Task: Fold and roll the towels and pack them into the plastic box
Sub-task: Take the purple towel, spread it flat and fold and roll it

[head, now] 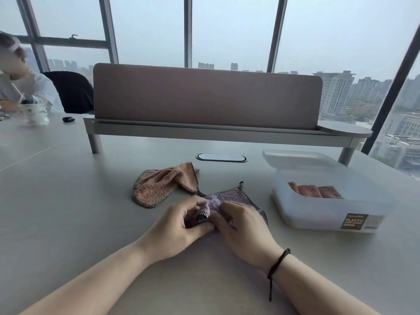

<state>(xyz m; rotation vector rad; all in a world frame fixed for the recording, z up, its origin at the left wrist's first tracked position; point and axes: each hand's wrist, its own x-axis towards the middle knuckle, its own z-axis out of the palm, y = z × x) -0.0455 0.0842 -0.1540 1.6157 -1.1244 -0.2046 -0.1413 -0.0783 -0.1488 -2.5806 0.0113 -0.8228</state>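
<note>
A small purple towel (236, 195) lies on the grey table in front of me, its near end wound into a tight roll. My left hand (179, 226) pinches the left end of that roll, and my right hand (243, 228) curls over its right part. A crumpled pink towel (163, 185) lies just behind, to the left. At the right stands the translucent plastic box (327, 210), open, with rolled pink towels (316, 191) inside. Its lid (297, 158) leans behind it.
A low desk divider (206, 96) on a raised shelf runs across the back. A cable port (221, 158) sits under it. A person sits at the far left behind a plastic cup (36, 112); a small black object (68, 119) lies nearby.
</note>
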